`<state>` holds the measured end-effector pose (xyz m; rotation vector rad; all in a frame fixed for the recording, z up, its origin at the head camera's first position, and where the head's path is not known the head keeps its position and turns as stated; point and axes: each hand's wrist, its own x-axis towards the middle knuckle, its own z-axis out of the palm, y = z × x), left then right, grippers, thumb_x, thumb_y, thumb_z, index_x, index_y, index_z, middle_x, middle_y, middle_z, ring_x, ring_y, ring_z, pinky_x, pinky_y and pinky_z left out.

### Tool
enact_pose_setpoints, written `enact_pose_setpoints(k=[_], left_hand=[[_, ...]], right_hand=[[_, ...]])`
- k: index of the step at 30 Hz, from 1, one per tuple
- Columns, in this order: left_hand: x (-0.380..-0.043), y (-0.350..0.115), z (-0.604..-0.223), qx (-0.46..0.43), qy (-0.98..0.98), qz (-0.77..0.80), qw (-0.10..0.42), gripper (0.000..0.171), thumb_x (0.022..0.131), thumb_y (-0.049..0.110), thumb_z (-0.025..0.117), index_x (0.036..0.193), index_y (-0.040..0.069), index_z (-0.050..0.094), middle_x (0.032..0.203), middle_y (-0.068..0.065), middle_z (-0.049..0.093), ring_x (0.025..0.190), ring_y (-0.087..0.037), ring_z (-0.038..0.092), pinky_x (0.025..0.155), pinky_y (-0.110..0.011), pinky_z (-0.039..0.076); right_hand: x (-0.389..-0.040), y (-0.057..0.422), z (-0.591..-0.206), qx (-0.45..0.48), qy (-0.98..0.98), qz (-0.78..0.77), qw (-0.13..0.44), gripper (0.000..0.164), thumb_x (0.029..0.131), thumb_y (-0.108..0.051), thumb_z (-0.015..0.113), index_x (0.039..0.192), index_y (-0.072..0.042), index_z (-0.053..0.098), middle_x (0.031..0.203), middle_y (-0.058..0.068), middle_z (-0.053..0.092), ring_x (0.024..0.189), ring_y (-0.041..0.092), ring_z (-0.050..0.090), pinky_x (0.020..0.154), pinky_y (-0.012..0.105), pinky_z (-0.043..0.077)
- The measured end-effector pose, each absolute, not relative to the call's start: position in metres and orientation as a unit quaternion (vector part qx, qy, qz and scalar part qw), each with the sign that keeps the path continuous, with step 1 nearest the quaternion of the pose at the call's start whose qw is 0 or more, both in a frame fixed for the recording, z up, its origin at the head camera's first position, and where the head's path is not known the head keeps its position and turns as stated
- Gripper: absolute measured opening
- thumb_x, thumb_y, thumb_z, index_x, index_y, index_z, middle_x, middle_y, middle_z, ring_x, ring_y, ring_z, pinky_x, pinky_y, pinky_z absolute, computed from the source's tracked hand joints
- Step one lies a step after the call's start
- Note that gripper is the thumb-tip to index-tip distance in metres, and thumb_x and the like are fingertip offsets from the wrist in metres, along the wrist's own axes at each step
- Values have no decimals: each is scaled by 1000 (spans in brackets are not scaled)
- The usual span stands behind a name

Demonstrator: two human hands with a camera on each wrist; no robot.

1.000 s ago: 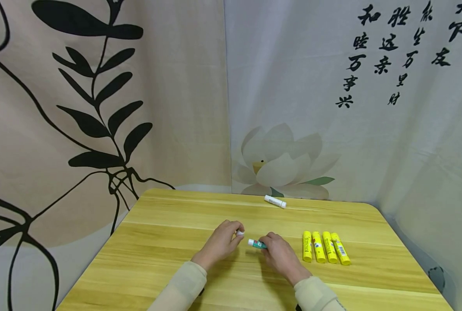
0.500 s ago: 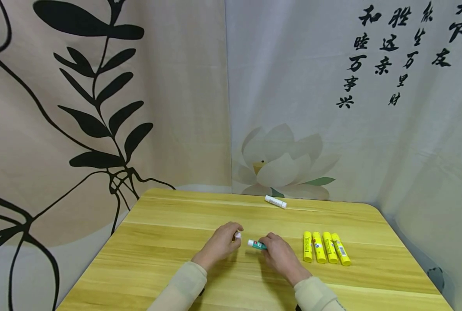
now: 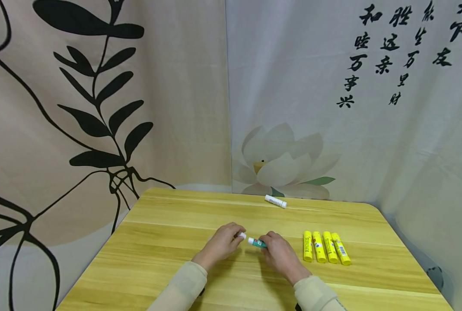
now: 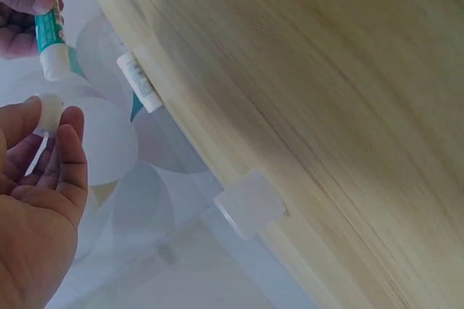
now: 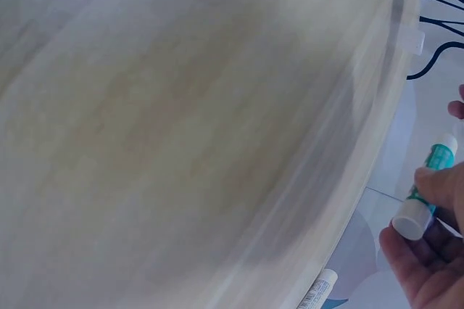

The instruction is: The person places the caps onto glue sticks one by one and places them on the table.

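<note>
Between thumb and fingers my left hand (image 3: 222,242) pinches a small white cap (image 3: 242,235), seen also in the left wrist view as a short white cap (image 4: 49,114). My right hand (image 3: 282,255) grips a green glue stick (image 3: 257,243) whose white end points toward the cap. A narrow gap separates cap and stick. In the right wrist view the thumb lies along the green label of the glue stick (image 5: 439,157), and its white base (image 5: 412,220) faces the camera. Both hands are above the middle of the wooden table (image 3: 168,259).
Several yellow glue sticks (image 3: 318,247) lie in a row to the right of my right hand. A white glue stick (image 3: 275,201) rests near the table's far edge. Clear corner guards (image 4: 251,204) show at the table edge. Printed curtains (image 3: 184,108) hang behind.
My left hand dips back slightly, then shifts a little right with the cap, bringing it nearer the green glue stick. My right hand stays in nearly the same place.
</note>
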<state>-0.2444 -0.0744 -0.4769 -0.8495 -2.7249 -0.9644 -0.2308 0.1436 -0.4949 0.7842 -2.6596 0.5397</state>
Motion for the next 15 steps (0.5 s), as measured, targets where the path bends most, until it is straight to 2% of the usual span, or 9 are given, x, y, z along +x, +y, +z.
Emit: enact_pose_setpoints(k=[15], left_hand=[[-246,-71,-477,-289,-895,-337,54,15,99,11,61,110,3,67,93,0,66,68,-4,50,62,-19,47]], right_hand=[[-230,142,-493,266,-930,196,160,22,82,1,77,102,-2,69,92,3,62,81,16,59,71,34,55]])
